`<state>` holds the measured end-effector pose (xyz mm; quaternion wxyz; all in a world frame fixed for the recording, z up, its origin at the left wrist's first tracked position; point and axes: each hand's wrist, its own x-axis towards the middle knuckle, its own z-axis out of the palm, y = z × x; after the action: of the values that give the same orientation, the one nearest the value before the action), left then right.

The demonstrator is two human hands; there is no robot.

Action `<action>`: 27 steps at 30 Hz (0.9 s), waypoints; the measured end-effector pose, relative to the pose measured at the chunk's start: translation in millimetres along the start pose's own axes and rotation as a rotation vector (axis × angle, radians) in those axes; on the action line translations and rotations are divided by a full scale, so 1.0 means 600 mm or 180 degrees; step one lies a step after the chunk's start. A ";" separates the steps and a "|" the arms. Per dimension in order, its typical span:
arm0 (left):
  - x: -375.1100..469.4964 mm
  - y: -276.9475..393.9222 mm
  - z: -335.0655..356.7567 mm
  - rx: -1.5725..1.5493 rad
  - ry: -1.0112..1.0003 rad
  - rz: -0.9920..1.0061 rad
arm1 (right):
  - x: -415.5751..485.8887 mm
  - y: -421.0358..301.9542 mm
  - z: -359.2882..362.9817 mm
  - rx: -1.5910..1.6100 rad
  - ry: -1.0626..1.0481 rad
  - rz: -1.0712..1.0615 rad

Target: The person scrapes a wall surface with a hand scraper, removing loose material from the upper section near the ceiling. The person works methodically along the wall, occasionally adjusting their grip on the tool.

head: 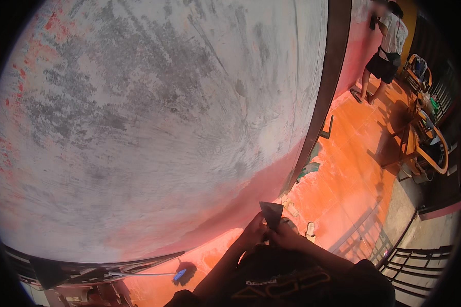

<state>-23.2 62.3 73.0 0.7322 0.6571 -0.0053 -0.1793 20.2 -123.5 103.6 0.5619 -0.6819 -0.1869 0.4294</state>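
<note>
A broad-bladed paint scraper [272, 213] is held upright in front of my torso, its flared metal blade upward. Around its lower part my right hand [286, 236] is closed. My left hand [256, 231] grips it from the other side, fingers by the blade's left edge. Both hands hide the handle. Beyond them rises a wall [157, 126] with patchy grey and whitish plaster. Red paint remnants show along its left side, and a pink band [249, 188] runs along its base.
A dark door frame [332, 50] borders the wall. Another person [392, 42] stands at a pink wall farther off. Wooden chairs [411, 134] holding items stand right. Loose sandals [310, 231] lie on the dusty orange tiles [342, 184]. A broom [184, 273] lies lower left.
</note>
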 end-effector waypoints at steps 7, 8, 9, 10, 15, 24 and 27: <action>-0.056 -0.008 -0.041 0.1106 -0.0312 0.0280 | -0.021 0.074 0.058 0.0582 0.0912 -0.0344; -0.066 -0.018 -0.041 0.0975 -0.0353 0.0305 | -0.028 0.074 0.063 0.0711 0.0986 -0.0121; -0.074 -0.023 -0.039 0.0862 -0.0392 0.0334 | -0.033 0.066 0.066 0.0844 0.1059 0.0085; -0.081 -0.027 -0.038 0.0745 -0.0427 0.0365 | -0.035 0.061 0.066 0.0862 0.1001 0.0229; -0.109 0.051 -0.032 0.0507 -0.0620 -0.0231 | -0.025 0.053 0.083 0.0644 0.1216 -0.0008; -0.128 0.022 -0.051 0.0680 -0.0191 0.0135 | 0.000 0.053 0.092 0.0620 0.1097 -0.0026; -0.131 0.007 -0.060 0.0648 -0.0210 0.0184 | 0.004 0.059 0.091 0.0690 0.1052 -0.0132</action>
<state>-86.8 118.5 89.8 0.6659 0.7214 -0.0665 -0.1781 -30.1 -99.0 70.0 0.6638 -0.6746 -0.0587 0.3176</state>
